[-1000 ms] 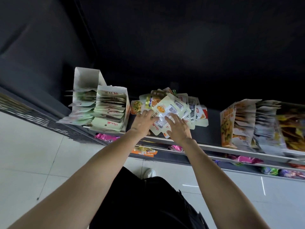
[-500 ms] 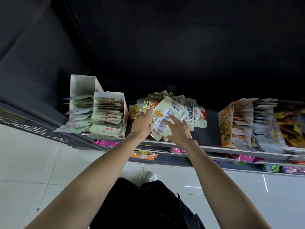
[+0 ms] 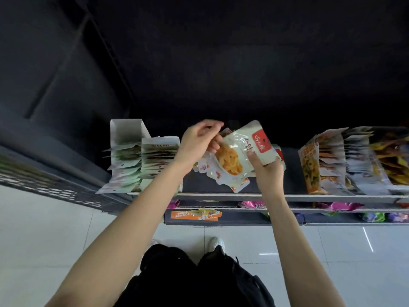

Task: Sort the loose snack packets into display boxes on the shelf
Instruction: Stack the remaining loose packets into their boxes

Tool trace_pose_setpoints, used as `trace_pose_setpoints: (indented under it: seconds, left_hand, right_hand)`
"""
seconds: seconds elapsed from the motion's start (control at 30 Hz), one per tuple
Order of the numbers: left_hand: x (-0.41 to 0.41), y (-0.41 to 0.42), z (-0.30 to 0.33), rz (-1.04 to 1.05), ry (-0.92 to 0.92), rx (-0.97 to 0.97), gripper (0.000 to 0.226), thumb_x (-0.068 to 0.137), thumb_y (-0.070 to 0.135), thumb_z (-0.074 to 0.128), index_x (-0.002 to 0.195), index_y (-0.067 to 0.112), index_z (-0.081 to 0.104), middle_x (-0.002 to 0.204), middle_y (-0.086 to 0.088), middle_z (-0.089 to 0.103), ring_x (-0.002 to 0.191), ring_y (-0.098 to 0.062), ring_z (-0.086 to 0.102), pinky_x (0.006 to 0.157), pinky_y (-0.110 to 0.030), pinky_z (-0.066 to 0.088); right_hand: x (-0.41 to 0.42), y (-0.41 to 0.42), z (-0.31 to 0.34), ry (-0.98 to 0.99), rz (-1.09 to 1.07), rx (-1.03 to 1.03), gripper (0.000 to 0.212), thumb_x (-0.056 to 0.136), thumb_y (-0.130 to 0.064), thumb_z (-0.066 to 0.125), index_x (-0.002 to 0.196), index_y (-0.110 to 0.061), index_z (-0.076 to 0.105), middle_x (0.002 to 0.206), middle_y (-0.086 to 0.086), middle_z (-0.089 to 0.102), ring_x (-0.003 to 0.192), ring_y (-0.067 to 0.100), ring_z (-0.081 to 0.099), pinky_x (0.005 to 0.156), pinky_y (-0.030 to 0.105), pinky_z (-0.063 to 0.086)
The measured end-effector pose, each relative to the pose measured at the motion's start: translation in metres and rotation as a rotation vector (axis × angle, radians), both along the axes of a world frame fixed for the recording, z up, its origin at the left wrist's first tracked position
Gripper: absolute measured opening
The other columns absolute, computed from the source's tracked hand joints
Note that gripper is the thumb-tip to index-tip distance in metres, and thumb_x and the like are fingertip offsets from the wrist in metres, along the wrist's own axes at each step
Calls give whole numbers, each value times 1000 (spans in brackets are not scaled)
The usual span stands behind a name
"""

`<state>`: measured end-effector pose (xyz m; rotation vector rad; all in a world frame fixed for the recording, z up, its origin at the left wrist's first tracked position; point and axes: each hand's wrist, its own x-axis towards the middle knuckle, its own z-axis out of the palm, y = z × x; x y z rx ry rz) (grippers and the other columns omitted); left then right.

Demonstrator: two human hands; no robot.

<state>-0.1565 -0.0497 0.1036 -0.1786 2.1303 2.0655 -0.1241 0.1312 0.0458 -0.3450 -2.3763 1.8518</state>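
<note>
A stack of loose snack packets (image 3: 234, 160), white with orange food pictures and a red label, is lifted above the middle of the dark shelf (image 3: 221, 194). My right hand (image 3: 266, 171) grips the stack from its right side, thumb on the top packet. My left hand (image 3: 200, 141) pinches the stack's left edge with fingers curled. Two white display boxes (image 3: 155, 160) full of pale green packets stand at the left of the shelf. An orange display box (image 3: 316, 165) with packets stands at the right.
More boxes of grey and yellow packets (image 3: 376, 160) fill the shelf's far right. Lower shelves hold pink and purple packets (image 3: 252, 204) and an orange label (image 3: 195, 214). White tiled floor lies below, with my dark trousers and a white shoe (image 3: 218, 242).
Both hands were pressing on the packet pile lying on the shelf. Now they have gathered the packets and raised them off the shelf, with a front face turned up.
</note>
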Motion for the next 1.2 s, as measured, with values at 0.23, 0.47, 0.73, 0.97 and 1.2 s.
trace_pose_setpoints:
  seconds: [0.23, 0.47, 0.73, 0.97, 1.2]
  left_hand:
    - [42, -86, -10, 112, 335, -678, 24, 94, 21, 56, 116, 22, 61, 97, 8, 64, 87, -4, 61, 77, -19, 50]
    - [41, -144, -50, -67, 337, -1216, 48, 94, 30, 52, 140, 21, 43, 140, 0, 47, 129, -22, 40, 104, -40, 33]
    - [45, -145, -64, -27, 541, -1289, 21, 80, 20, 73, 101, 25, 73, 95, 0, 70, 87, -25, 65, 81, -37, 51]
    - [48, -144, -71, 55, 608, -1252, 17, 80, 15, 72, 96, 21, 73, 89, -1, 69, 82, -23, 65, 68, -33, 54]
    - [52, -147, -75, 63, 589, -1246, 10, 82, 14, 70, 89, 20, 69, 86, 2, 68, 80, -21, 64, 68, -33, 52]
  right_hand:
    - [22, -26, 24, -182, 1, -497, 14, 88, -25, 66, 101, -22, 64, 97, -4, 73, 83, 20, 70, 78, 33, 53]
    - [2, -78, 60, 126, 58, -307, 12, 93, -16, 59, 102, -23, 63, 102, -7, 69, 87, 14, 70, 67, 18, 54]
    - [-45, -136, 30, 195, 380, 180, 22, 92, -15, 60, 111, -10, 68, 94, -8, 68, 86, 15, 69, 73, 25, 55]
    - [-56, -165, 13, 497, 667, 848, 27, 87, -16, 60, 112, -21, 68, 98, 2, 68, 88, 22, 65, 66, 38, 55]
    - [-64, -177, 0, 320, 728, 1157, 41, 88, -1, 50, 115, -29, 64, 103, 0, 69, 90, 27, 66, 69, 34, 51]
